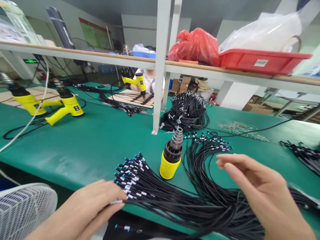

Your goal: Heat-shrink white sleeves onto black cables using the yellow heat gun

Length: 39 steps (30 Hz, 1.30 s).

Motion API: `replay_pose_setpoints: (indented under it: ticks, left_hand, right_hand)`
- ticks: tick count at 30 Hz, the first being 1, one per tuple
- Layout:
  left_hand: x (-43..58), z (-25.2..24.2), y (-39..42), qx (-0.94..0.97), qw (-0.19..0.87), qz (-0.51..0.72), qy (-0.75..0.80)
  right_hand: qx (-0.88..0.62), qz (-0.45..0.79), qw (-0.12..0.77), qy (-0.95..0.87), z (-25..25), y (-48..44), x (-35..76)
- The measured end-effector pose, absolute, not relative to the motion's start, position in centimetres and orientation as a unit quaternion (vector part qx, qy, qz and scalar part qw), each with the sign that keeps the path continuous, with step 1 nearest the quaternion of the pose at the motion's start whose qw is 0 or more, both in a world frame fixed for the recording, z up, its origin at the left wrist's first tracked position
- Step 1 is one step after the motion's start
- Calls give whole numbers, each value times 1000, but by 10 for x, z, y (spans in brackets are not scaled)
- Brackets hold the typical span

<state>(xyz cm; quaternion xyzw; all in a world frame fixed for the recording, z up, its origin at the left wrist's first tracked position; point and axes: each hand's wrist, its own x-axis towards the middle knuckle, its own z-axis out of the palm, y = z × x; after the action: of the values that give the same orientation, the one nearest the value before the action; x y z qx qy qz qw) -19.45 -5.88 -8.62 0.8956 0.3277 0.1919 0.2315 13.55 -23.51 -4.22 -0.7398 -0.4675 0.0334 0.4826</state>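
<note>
Pinched between the thumb and fingers of my left hand (92, 203) is a thin black cable, with a whitish piece showing at the fingertips. That hand is at the left end of a bundle of black cables (172, 203) with white labels and blue tips. My right hand (265, 190) hovers over the right part of the cables, fingers curved and thumb slightly apart, with nothing visible in it. Between the hands, a yellow heat gun (171, 163) stands with its metal nozzle up. Behind my right hand curves another cable bundle (202, 160) with blue tips.
A big coiled cable pile (187, 110) lies behind the white shelf post (160, 73). More yellow heat guns (67, 103) rest at left on the green table (100, 143). A white fan (27, 210) is at lower left. Across the table sits a person (150, 81). The shelf holds a red tray (260, 61).
</note>
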Motion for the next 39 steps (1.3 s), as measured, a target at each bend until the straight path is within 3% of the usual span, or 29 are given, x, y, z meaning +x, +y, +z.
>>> replay_pose_setpoints:
  ticks: [5,10,18,29,39]
  left_hand:
    - [-116,-1,-68,942,223,176,177]
    - [-69,35,-62,945,178,234,141]
    - [-46,28,-26,948,143,232,167]
    - [-28,11,-12,904,279,251,205]
    - [-24,6,-8,886,319,252,221]
  right_hand:
    - [-670,55,420,-610,-6,-221,89]
    - [-667,126,366,-636,15,-198,91]
    - [-669,127,406,-610,19,-156,120]
    - [-720,63,390,-571,7,-133,134]
    - [-740,49,375,-556,1,-128,139]
